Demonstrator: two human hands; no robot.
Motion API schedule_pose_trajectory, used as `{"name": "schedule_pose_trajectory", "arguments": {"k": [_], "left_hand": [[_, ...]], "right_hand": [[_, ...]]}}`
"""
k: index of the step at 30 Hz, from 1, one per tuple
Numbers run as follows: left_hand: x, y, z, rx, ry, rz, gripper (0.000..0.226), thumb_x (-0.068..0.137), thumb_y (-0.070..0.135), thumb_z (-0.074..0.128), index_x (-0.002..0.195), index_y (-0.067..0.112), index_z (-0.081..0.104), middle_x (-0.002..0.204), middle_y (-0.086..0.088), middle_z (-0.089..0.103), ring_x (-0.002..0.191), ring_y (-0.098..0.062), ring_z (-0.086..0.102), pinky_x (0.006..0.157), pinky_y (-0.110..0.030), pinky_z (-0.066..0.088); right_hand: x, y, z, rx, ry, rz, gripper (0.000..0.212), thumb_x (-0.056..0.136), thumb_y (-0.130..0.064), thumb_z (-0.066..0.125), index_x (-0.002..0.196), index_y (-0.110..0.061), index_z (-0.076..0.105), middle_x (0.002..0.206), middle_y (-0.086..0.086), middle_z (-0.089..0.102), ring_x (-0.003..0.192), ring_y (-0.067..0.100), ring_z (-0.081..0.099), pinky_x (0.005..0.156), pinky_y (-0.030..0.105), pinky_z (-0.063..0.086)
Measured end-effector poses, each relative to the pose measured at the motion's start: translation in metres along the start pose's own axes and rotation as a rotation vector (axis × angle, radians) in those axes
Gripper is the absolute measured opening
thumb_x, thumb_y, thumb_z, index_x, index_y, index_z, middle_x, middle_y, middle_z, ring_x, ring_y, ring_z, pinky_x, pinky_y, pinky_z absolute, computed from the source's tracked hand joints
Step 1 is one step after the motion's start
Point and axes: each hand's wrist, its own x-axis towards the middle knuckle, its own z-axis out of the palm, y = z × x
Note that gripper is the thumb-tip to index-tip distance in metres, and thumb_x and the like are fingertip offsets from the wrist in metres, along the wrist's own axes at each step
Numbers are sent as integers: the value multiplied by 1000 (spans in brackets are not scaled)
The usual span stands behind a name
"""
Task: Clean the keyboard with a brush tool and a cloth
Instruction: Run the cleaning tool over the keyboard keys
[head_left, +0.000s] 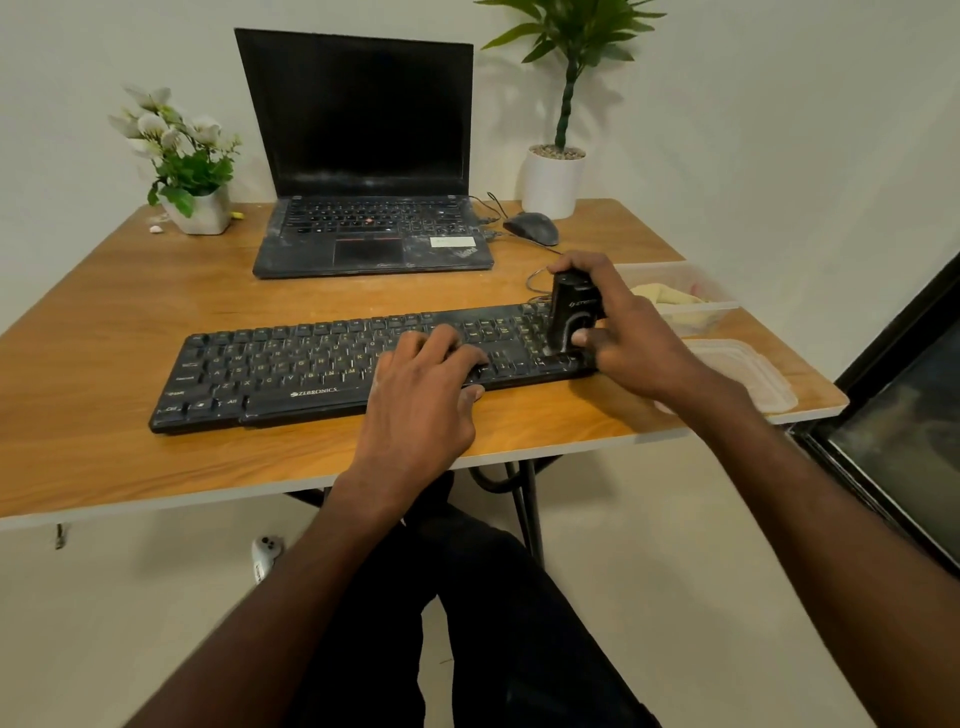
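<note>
Clamped upright in the right hand (626, 332), the light, stiff brush (571, 314) meets the keyboard's (270, 369) right end while the left hand (423, 384) presses flat, fingers spread.

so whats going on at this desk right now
A person is cleaning a dusty black full-size keyboard on a wooden table. The right hand holds a black handheld brush tool upright, its lower end on the keys at the keyboard's right end. The left hand rests flat on the keys, steadying it. A yellow cloth lies unused in a clear plastic tub further right.
</note>
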Motion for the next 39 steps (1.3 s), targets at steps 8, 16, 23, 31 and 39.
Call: {"name": "schedule_pose_trajectory", "arguments": {"k": [8, 16, 23, 31, 39], "left_hand": [[-1, 0, -1, 2, -13, -14, 36, 100, 30, 72, 134, 25, 65, 127, 3, 54, 118, -22, 46, 101, -45, 42], [1, 3, -1, 11, -10, -33, 35, 98, 30, 73, 132, 25, 65, 125, 2, 53, 117, -22, 47, 101, -45, 41], [1, 3, -3, 9, -15, -31, 36, 97, 31, 73, 132, 25, 66, 124, 2, 54, 116, -22, 48, 101, -45, 42], [1, 5, -3, 14, -21, -49, 35, 98, 32, 73, 131, 26, 65, 124, 2, 53, 116, -22, 46, 101, -46, 42], [1, 3, -4, 3, -24, -47, 35, 98, 32, 73, 131, 26, 65, 123, 3, 53, 117, -21, 46, 103, -46, 42]], "right_hand": [[4, -2, 1, -59, 175, 28, 81, 85, 11, 64, 141, -40, 34, 118, 3, 61, 92, 18, 68, 70, 41, 62], [3, -2, -44, -61, -213, 132, 82, 88, 14, 63, 137, -46, 38, 131, 0, 54, 110, 13, 61, 80, 32, 60], [4, -6, -3, 6, 238, 135, 81, 86, 1, 72, 142, -42, 34, 119, -3, 61, 97, 20, 69, 76, 40, 63], [-3, -10, -34, -47, 33, 192, 70, 82, -7, 81, 132, -38, 42, 109, -1, 65, 89, 7, 67, 58, 15, 54], [2, -12, -11, 10, 30, 154, 74, 83, -10, 81, 136, -42, 40, 114, -2, 66, 96, 17, 70, 75, 39, 64]]}}
